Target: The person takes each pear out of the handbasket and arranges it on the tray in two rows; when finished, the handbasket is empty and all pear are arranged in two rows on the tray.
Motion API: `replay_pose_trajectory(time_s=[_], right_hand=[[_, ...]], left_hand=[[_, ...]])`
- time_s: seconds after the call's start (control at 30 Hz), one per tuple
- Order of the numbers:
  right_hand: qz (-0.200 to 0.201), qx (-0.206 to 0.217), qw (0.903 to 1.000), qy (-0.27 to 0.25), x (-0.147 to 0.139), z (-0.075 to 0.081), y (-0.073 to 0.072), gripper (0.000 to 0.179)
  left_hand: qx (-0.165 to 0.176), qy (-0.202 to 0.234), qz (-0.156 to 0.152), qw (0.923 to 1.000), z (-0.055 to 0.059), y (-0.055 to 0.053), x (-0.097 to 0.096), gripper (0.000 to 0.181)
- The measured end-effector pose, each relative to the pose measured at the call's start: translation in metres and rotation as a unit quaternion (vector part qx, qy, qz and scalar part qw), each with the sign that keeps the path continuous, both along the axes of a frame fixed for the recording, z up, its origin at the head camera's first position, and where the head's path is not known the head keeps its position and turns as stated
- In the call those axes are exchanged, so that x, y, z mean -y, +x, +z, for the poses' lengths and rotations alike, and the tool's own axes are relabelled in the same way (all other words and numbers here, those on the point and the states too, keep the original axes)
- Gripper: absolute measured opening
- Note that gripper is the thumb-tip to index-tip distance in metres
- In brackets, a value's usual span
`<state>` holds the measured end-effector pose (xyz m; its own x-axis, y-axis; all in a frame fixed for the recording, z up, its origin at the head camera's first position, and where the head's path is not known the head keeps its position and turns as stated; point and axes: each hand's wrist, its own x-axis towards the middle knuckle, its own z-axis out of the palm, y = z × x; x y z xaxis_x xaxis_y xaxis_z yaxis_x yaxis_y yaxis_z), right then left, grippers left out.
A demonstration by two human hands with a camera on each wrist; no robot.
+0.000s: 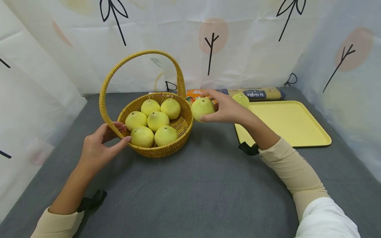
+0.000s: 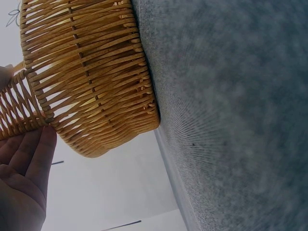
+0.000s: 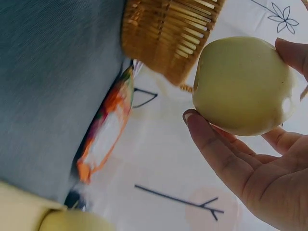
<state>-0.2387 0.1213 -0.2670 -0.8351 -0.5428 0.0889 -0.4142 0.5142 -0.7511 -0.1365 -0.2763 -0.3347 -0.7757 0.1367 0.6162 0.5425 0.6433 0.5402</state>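
My left hand [image 1: 99, 145] holds the yellow wicker basket [image 1: 160, 152] at the left foot of its tall handle [image 1: 102, 96], thumb on the near side and fingers behind. In the left wrist view the fingers [image 2: 41, 159] lie against the woven handle [image 2: 19, 106]. Several round, pale yellow-green fruits [image 1: 157, 121] sit inside the basket. My right hand [image 1: 227, 107] grips another such fruit [image 1: 203, 109] between thumb and fingers, just beyond the basket's right rim. The right wrist view shows this fruit [image 3: 245, 86] held off the table, with the basket wall [image 3: 163, 38] behind it.
A yellow tray [image 1: 288, 122] lies on the right, partly behind my right forearm; one more fruit [image 1: 241, 99] is at its far left corner. Along the back wall lie an orange packet [image 1: 193, 94] and a long pack labelled "la sicilia" [image 1: 256, 94]. Patterned white sheets surround the grey table [image 1: 190, 198].
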Motion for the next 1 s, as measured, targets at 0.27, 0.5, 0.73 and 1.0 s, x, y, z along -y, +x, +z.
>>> replay_pose_trajectory(time_s=[0.27,0.5,0.73,1.0], right_hand=[[-0.036,0.004,0.9994,0.0,-0.026,-0.001,-0.002,0.066],[-0.057,0.018,0.9981,-0.014,-0.041,0.008,-0.005,0.061],[-0.085,0.048,0.9951,-0.016,-0.054,0.013,-0.011,0.067],[-0.119,0.043,0.9912,-0.04,-0.07,0.018,-0.015,0.068]], left_hand=[[0.006,0.003,0.007,1.0,-0.001,0.002,0.001,0.053],[-0.001,-0.001,0.004,1.0,0.001,0.001,-0.001,0.053],[-0.003,-0.002,0.0,1.0,0.001,0.001,0.0,0.054],[-0.001,0.0,-0.002,1.0,0.0,0.001,0.0,0.053]])
